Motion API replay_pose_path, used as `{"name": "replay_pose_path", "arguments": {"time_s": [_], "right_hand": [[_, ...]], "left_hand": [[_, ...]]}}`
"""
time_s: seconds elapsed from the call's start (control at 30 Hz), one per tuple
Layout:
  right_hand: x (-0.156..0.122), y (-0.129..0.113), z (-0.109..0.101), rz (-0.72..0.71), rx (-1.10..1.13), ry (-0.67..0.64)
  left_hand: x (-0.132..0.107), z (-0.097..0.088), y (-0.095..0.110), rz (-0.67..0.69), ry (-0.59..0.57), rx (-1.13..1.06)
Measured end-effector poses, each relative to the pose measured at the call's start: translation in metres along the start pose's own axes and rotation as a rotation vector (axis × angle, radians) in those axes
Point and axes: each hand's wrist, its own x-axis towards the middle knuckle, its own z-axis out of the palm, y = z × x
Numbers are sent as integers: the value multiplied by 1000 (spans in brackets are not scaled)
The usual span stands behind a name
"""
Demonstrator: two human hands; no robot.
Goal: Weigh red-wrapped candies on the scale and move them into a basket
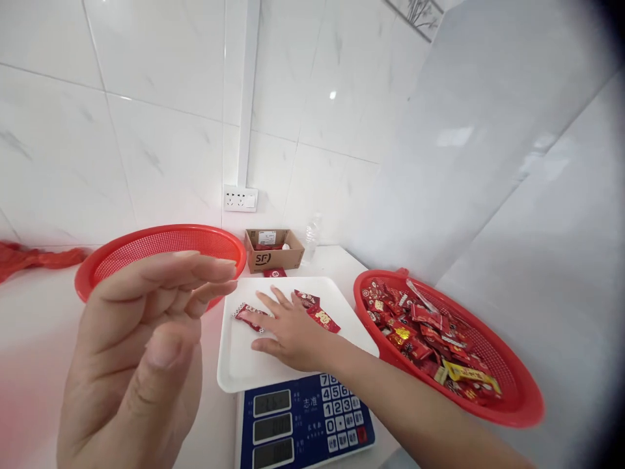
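My left hand (141,352) is raised close to the camera, fingers curved and thumb apart from them, holding nothing. Palm down over the white weighing tray (239,368), my right hand (297,332) has its fingers spread. Small wrapped snacks lie on the tray around it: a red and white packet (247,316) by the fingers, a dark red packet (306,299) just beyond, and a bright red packet (325,320) beside the wrist. Whether the fingers press on a packet I cannot tell. Below the tray shows the blue panel of the digital scale (312,410); its readouts are too dim to read.
On the right stands a red basket (517,391) holding many wrapped snacks (430,339). Another red basket (161,241) sits behind my left hand. A cardboard box (280,259), a clear plastic bottle (312,238) and a red packet (275,273) are near the wall.
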Motion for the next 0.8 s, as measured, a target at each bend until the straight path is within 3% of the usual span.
{"name": "replay_pose_path", "arguments": {"time_s": [0.1, 0.17, 0.37, 0.47, 0.63, 0.8], "right_hand": [[16, -9, 4, -124, -28, -23], [23, -9, 7, -126, -31, -47], [26, 17, 2, 125, -38, -3], [10, 45, -17, 248, -51, 65], [-41, 108, -52, 546, -88, 178], [-86, 147, -50, 706, -6, 94]], "left_hand": [[4, -6, -2, 48, -69, -37], [7, -10, 0, 64, -123, -50], [5, -9, 3, 40, -87, -52], [5, -6, 2, 41, -70, -51], [5, -6, -4, 10, -91, -31], [-1, -2, -5, -55, -61, -6]]}}
